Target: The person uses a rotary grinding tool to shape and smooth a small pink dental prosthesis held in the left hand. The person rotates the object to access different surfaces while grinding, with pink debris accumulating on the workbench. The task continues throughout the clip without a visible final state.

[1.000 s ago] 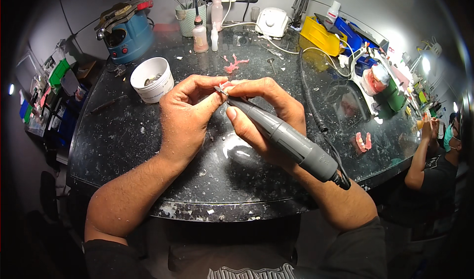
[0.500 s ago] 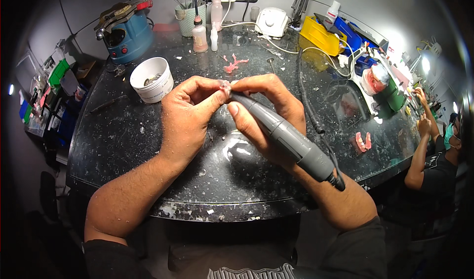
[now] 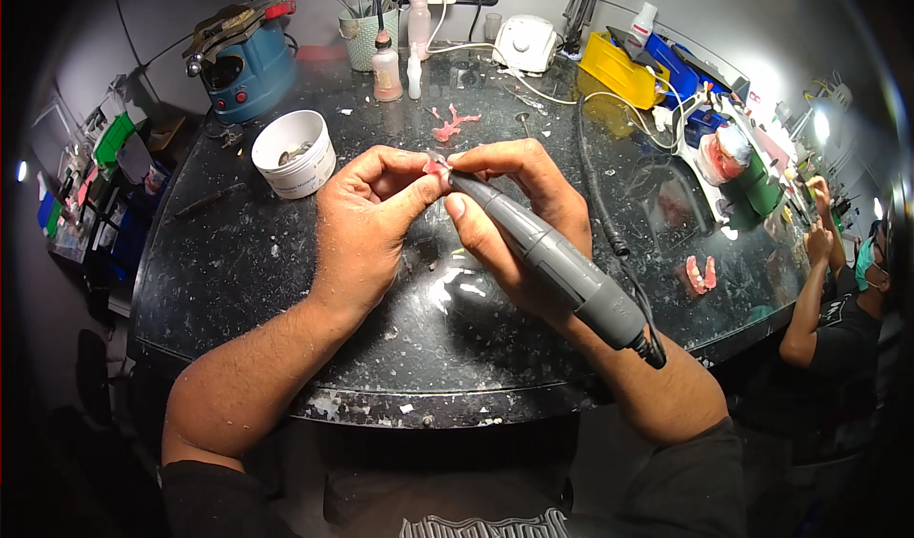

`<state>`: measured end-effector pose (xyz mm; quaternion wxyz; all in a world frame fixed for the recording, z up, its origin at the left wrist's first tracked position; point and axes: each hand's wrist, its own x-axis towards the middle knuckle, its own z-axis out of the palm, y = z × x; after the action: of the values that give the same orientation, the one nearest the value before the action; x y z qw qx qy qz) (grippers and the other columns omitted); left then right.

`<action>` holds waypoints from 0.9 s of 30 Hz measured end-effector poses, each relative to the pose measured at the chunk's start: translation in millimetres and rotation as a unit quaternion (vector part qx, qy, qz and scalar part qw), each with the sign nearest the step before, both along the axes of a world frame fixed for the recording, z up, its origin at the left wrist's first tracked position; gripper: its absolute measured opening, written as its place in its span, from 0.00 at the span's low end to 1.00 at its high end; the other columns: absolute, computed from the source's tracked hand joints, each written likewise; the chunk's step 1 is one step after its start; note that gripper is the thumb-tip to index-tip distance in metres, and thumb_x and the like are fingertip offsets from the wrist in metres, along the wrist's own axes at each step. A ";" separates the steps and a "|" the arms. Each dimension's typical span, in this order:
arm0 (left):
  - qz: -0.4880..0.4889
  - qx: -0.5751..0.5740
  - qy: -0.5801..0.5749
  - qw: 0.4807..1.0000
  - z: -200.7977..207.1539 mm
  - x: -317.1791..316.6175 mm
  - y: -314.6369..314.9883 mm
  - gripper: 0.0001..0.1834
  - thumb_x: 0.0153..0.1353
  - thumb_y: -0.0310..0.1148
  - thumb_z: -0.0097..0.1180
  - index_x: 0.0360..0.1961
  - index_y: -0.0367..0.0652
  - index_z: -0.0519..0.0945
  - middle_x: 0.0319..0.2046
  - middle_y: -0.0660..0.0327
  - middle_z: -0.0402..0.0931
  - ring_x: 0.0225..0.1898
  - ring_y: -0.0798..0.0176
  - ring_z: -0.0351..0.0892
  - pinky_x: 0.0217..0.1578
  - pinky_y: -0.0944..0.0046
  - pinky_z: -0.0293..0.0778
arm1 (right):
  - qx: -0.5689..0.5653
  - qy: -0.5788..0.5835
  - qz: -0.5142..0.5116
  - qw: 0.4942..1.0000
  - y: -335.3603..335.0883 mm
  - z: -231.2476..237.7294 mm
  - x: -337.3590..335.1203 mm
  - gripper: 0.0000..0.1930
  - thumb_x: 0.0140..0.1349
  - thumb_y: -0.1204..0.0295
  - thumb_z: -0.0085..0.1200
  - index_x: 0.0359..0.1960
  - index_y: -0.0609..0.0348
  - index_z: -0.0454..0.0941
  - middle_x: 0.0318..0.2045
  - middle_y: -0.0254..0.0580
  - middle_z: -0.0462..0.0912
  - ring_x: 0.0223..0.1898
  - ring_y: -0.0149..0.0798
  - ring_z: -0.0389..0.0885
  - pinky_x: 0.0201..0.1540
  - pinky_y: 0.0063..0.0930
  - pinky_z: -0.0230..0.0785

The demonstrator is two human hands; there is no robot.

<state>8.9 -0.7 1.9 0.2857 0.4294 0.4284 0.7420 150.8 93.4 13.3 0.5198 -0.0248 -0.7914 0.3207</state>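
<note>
Over the middle of the black bench, my left hand [image 3: 367,219] pinches a small pink denture piece [image 3: 437,167] between thumb and fingertips. My right hand [image 3: 528,209] is wrapped round a dark grey rotary handpiece [image 3: 557,267], its front end against or very close to the pink piece. The fingertips of both hands nearly meet there. Whether the bit touches the piece I cannot tell, as fingers hide it. Beyond my hands lies a branching pink scrap [image 3: 453,122]. A pink horseshoe-shaped denture [image 3: 701,274] with pale teeth rests to the right.
A white tub [image 3: 294,155] stands at the left, near a blue machine [image 3: 249,71]. Bottles [image 3: 386,69] and a tool cup [image 3: 360,41] line the back. Yellow [image 3: 617,69] and blue bins sit back right. The handpiece cord [image 3: 619,243] crosses the right side. Another person [image 3: 843,290] works far right.
The pink piece has turned a little between my fingertips, showing more of its pink side. Both hands and the handpiece have shifted slightly right.
</note>
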 end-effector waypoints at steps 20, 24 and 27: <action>-0.003 0.017 -0.007 1.000 3.1 1.8 1.9 0.07 0.65 0.19 0.58 0.44 0.34 0.77 0.47 0.51 0.83 0.50 0.63 0.82 0.57 0.63 0.76 | 0.067 -0.013 -0.010 0.998 2.7 2.4 0.1 0.17 0.52 0.77 0.64 0.44 0.58 0.78 0.38 0.42 0.81 0.40 0.43 0.82 0.48 0.32 0.75; 0.005 0.029 -0.011 1.000 4.2 2.5 2.6 0.09 0.64 0.18 0.59 0.44 0.34 0.77 0.48 0.50 0.82 0.51 0.63 0.82 0.57 0.63 0.76 | 0.065 -0.017 -0.012 0.998 0.1 4.3 2.8 0.16 0.52 0.76 0.64 0.44 0.58 0.78 0.37 0.43 0.81 0.39 0.42 0.82 0.46 0.32 0.75; 0.006 0.035 -0.008 0.999 3.2 1.0 2.7 0.09 0.63 0.17 0.59 0.44 0.34 0.77 0.48 0.49 0.82 0.51 0.62 0.82 0.58 0.62 0.76 | 0.045 -0.018 -0.027 0.998 0.4 4.7 1.8 0.16 0.52 0.76 0.64 0.44 0.59 0.78 0.35 0.43 0.80 0.37 0.41 0.82 0.44 0.31 0.75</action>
<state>9.9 2.0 5.1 0.2692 0.4305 0.4022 0.7618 152.6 93.8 18.0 0.5143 -0.0282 -0.8135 0.2702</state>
